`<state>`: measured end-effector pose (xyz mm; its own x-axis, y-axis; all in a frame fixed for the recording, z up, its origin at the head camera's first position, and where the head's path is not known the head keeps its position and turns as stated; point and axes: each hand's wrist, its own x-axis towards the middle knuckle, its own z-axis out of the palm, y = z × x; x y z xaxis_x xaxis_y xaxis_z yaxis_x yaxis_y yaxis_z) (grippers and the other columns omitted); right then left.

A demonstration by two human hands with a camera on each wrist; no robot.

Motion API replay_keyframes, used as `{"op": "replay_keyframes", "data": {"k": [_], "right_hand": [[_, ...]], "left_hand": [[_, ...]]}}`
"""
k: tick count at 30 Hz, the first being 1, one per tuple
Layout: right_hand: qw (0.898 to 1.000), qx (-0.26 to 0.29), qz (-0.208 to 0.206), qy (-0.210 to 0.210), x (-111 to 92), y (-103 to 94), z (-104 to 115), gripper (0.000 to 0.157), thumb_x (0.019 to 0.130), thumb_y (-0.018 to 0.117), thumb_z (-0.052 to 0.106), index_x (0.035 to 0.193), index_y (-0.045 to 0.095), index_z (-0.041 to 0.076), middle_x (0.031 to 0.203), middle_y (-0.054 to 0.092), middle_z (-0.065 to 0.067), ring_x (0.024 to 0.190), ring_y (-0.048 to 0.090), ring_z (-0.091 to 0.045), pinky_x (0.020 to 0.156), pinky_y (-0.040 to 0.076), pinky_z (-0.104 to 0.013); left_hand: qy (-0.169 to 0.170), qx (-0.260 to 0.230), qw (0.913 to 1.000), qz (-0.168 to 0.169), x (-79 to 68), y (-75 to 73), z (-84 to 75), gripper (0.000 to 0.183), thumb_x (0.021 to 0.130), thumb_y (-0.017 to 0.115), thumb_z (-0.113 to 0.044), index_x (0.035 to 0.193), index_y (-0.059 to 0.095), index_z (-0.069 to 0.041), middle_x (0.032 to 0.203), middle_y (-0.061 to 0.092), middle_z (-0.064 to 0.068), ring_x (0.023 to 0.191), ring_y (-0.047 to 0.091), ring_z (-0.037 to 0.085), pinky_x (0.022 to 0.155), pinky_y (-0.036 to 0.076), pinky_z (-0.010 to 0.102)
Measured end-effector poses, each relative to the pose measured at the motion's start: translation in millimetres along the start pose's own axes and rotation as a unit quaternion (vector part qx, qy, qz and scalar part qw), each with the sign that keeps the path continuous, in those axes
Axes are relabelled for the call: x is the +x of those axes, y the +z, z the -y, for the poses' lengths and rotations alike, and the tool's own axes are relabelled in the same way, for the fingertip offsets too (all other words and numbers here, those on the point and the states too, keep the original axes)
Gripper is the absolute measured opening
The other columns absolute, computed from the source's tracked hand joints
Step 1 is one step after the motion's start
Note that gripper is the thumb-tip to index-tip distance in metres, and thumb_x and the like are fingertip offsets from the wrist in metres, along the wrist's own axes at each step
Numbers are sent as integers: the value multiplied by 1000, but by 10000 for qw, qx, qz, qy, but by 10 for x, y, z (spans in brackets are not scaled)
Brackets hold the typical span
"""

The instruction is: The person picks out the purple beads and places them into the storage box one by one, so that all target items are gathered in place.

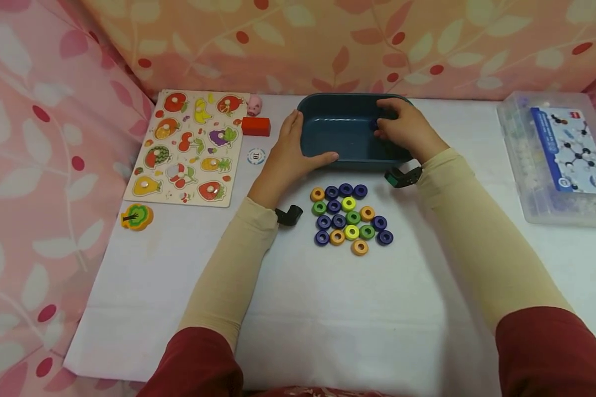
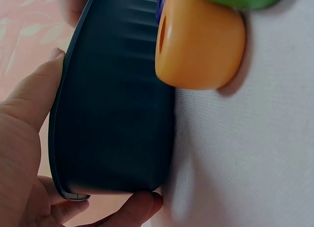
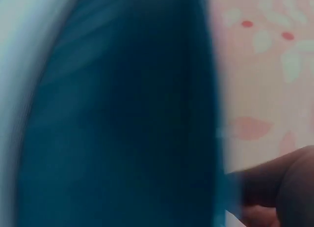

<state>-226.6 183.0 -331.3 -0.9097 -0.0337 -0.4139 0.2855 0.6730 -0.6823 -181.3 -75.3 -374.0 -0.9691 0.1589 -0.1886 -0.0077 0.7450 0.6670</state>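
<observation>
A dark teal plastic tray (image 1: pixel 342 138) stands at the back of the table. My left hand (image 1: pixel 293 149) grips its left end, the thumb over the near rim; the left wrist view shows fingers round the end. Over the right end of the tray is my right hand (image 1: pixel 404 127), with a dark blue ring bead (image 1: pixel 374 124) pinched at its fingertips, partly hidden. In front of the tray lies a cluster of ring beads: dark blue (image 1: pixel 338 221), yellow (image 1: pixel 351 232), green (image 1: pixel 367 232) and orange (image 1: pixel 360 247). The right wrist view is blurred and shows mostly the tray wall (image 3: pixel 122 114).
On the left lies a fruit peg puzzle board (image 1: pixel 193 149), near a red block (image 1: pixel 256 126), a pink pig-like figure (image 1: pixel 254 105), a round token marked 10 (image 1: pixel 256 156) and a tree-shaped piece (image 1: pixel 137 216). A clear plastic case (image 1: pixel 526 160) stands at the right.
</observation>
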Motion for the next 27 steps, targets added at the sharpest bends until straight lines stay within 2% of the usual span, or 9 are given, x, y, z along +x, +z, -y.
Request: {"op": "replay_keyframes", "data": {"k": [2, 4, 10, 14, 17, 23, 27], "right_hand": [[9997, 11, -170, -198, -114, -29, -2, 57, 104, 50, 37, 157, 33, 27, 160, 37, -5, 117, 64, -16, 108, 47, -35], [9989, 41, -334, -312, -266, -60, -14, 56, 102, 52, 43, 154, 40, 26, 157, 43, -3, 118, 64, -15, 107, 49, -35], [9967, -37, -557, -591, -788, -45, -183, 47, 98, 59, 48, 137, 61, 22, 129, 63, -5, 101, 65, -15, 82, 52, -24], [9963, -353, -334, -704, -1088, 50, -354, 48, 96, 61, 53, 129, 65, 19, 112, 69, -10, 94, 64, -24, 74, 49, -30], [9966, -573, -16, -590, -1266, 130, -471, 46, 95, 63, 53, 126, 68, 20, 106, 73, -10, 93, 64, -26, 71, 47, -32], [9938, -799, 554, -532, -1539, 296, -706, 30, 93, 71, 38, 118, 72, 21, 94, 76, -5, 84, 64, -22, 64, 47, -29], [9934, -794, 644, -514, -1652, 408, -850, 31, 87, 76, 44, 111, 71, 24, 85, 75, -1, 78, 65, -19, 63, 46, -29]], "left_hand": [[-18, -11, 10000, -15, -6, 5, 11, 126, 67, 69, -82, 162, 1, -33, 168, -7, -16, 156, 11, 13, 123, 26, 40], [-17, -14, 10000, -36, -14, 6, 18, 126, 67, 69, -82, 162, 2, -32, 168, -6, -16, 156, 12, 13, 123, 27, 40], [44, -35, 9999, -90, -20, 4, 33, 126, 67, 68, -83, 162, 3, -31, 168, -5, -15, 155, 14, 14, 123, 27, 40], [56, -59, 9999, -106, -21, 5, 41, 127, 67, 69, -83, 162, 3, -31, 168, -4, -16, 155, 14, 14, 123, 27, 39], [49, -46, 9999, -97, -20, 6, 39, 127, 67, 69, -82, 162, 2, -31, 168, -5, -16, 155, 14, 14, 123, 27, 40], [10, -45, 9999, -91, -12, 10, 29, 127, 66, 69, -83, 162, 2, -32, 168, -5, -15, 155, 16, 16, 122, 28, 41], [79, -4, 9999, -107, -2, 15, 17, 127, 67, 68, -83, 162, 3, -30, 169, -4, -14, 155, 17, 17, 122, 28, 41]]}}
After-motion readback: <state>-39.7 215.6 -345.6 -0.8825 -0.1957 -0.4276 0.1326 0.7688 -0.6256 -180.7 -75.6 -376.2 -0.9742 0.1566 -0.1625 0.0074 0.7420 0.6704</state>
